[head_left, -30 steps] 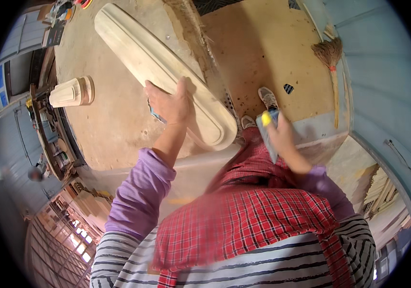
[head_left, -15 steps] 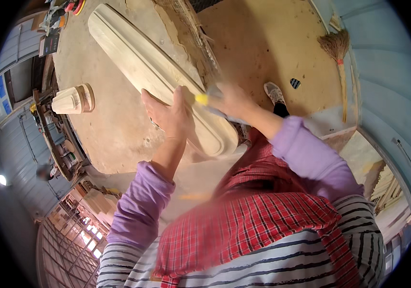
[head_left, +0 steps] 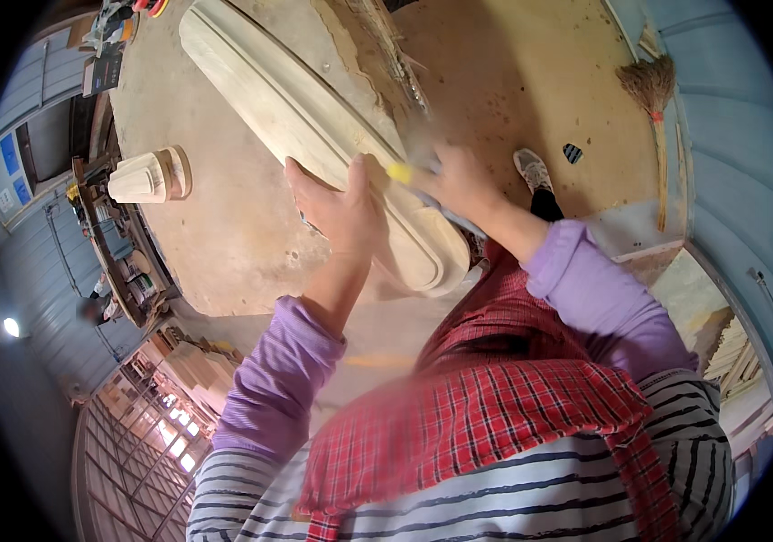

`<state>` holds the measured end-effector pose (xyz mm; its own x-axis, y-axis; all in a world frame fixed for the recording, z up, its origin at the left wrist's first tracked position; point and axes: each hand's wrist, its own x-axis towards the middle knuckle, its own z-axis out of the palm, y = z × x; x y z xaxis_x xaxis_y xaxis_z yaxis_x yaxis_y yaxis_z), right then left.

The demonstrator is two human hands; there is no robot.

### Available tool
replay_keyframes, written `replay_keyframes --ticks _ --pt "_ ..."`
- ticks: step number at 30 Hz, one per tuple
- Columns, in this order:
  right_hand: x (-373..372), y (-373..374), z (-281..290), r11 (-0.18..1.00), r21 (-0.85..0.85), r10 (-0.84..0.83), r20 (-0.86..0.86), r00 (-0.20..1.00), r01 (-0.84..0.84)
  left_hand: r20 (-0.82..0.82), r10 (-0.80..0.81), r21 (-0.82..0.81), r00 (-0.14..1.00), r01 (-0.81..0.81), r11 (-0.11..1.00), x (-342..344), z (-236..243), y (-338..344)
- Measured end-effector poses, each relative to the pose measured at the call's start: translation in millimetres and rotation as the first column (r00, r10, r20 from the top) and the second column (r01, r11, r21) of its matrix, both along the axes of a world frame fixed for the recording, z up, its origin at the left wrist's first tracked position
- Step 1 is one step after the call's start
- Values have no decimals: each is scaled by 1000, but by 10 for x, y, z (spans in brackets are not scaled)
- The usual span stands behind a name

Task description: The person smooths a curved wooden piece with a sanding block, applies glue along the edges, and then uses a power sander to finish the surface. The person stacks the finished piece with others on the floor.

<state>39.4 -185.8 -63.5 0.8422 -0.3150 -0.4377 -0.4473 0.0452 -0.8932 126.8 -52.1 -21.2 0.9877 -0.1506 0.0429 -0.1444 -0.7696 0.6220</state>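
A long pale wooden board (head_left: 251,90) with rounded ends and raised moulding lies diagonally on the worktop. My left hand (head_left: 337,203) grips its left edge, thumb on top; a small blue item shows by the fingers, unclear. At the board's right edge, my right hand (head_left: 459,190) is closed on a blurred grey-blue tool (head_left: 442,206); a bright yellow patch sits at its thumb. To the left, a smaller stack of pale rounded wooden pieces (head_left: 143,179) rests apart from both hands.
The worn worktop (head_left: 215,244) has a rough right edge. Below it are my shoe (head_left: 529,170) and tan flooring (head_left: 513,81). A straw broom (head_left: 648,90) leans at right. Shelving (head_left: 120,262), tools (head_left: 111,27) and a distant, blurred person (head_left: 97,303) are at left; wood strips (head_left: 730,361) at lower right.
My right hand has swung up and left from beside the board onto its right edge with the tool. My left hand stays on the board; the view has shifted slightly.
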Motion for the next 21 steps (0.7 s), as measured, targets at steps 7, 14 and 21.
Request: replay_keyframes --ticks 7,14,21 --pt "-215 47 -87 994 -112 0 109 994 12 -24 -15 7 1000 15 1000 -20 6 43" --pt "-587 164 -131 999 -34 12 52 999 -10 26 -16 -19 1000 17 1000 33 -60 22" --pt "302 0 -205 972 -230 53 68 996 -36 17 0 5 1000 0 1000 12 -46 -8"
